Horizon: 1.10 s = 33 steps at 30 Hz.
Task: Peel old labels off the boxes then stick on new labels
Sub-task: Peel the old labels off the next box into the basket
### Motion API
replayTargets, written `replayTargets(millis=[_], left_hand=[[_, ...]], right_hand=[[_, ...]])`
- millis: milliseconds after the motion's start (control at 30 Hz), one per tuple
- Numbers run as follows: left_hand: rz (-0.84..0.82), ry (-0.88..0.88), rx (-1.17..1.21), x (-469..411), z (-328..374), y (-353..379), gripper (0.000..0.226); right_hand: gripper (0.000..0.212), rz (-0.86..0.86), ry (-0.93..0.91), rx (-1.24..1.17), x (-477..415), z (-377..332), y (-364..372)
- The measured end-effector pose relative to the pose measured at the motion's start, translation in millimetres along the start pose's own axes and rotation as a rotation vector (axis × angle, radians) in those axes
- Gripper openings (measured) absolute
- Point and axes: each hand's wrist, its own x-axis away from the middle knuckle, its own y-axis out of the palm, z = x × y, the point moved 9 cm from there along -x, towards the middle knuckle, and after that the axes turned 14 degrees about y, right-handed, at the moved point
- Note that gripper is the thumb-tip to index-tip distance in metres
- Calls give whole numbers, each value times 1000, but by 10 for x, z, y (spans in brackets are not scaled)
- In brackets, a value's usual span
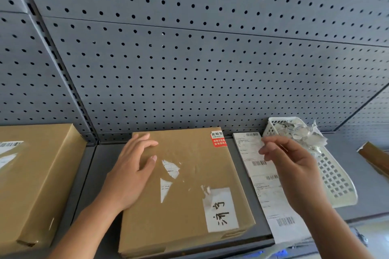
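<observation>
Progress: partway through the peeling stage. Centre box (189, 216) lies flat on the grey shelf (362, 183), below the pegboard wall (189, 59). Most of its old label is gone, but torn white remnants (170, 168) cling near the middle of the lid, with scuffed patches around them. A red sticker (218, 139) sits at the far right corner, and a white handwritten label (221, 209) at the near right has its top-left corner lifted. No new label is on this box yet.

Strip of fresh barcode labels (271, 195) lies just right of the box, untouched as far as I can judge. White basket (336, 185) beyond it holds a heap of crumpled peeled scraps (299, 132). Second box (35, 174) to the left carries its printed label (10, 145) seemingly whole. That one appears not started.

Left hand (132, 170) rests palm-down on the centre box, fingers (145, 143) spread and relaxed, steadying rather than gripping.

Right hand (294, 170) hovers above the label strip near the basket, fingertips gathered loosely toward the thumb. Cannot tell whether a scrap is pinched there or nothing.
</observation>
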Motion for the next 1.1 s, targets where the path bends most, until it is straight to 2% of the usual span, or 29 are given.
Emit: replayTargets(millis=[200,400,600,700,933,1100], left_hand=[[1,16,4,-9,-15,6,28],[15,29,9,-17,14,-7,30],[22,33,18,-20,45,-14,32],[22,32,9,-18,36,-13,34],[17,58,1,-25,55,-3,28],[20,54,-1,-24,26,6,27]], right_hand=[[18,84,-24,-24,-136,-74,-397],[12,363,7,122,-266,-89,-929],[15,537,-1,213,-344,-141,-1265],[17,573,19,271,-436,-111,-1400],[11,565,75,575,-697,91,-1480],[11,632,78,732,-762,160,-1511]])
